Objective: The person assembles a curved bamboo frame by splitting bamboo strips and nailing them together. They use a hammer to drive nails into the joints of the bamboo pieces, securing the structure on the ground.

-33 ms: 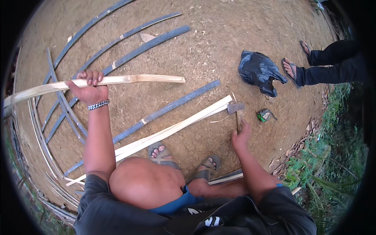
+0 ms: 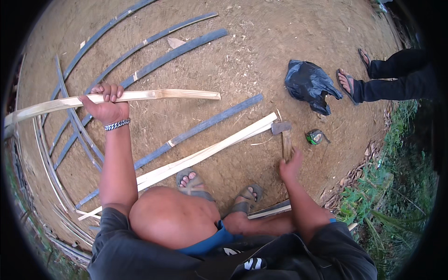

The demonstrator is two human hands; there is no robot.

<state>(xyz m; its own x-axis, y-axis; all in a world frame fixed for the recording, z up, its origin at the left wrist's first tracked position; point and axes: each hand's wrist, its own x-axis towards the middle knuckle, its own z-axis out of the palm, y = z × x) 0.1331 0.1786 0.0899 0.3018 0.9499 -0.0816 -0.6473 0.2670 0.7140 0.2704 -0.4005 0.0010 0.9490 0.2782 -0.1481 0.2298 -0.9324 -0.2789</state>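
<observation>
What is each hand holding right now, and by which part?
The left hand grips a long pale split bamboo strip partway along its length. The right hand holds a small hatchet by its wooden handle's end.

Pale bamboo strip [image 2: 154, 95] is running out of sight past the left rim; its far end is not showing. Left hand [image 2: 106, 106] is covering the stretch it wraps. Right hand [image 2: 290, 167] is hiding the lower handle of the hatchet [image 2: 284, 136]. Bystander [image 2: 396, 77] is getting cut off at the right edge, legs and sandals only. Small green object [image 2: 315, 136] is too small to identify.
</observation>
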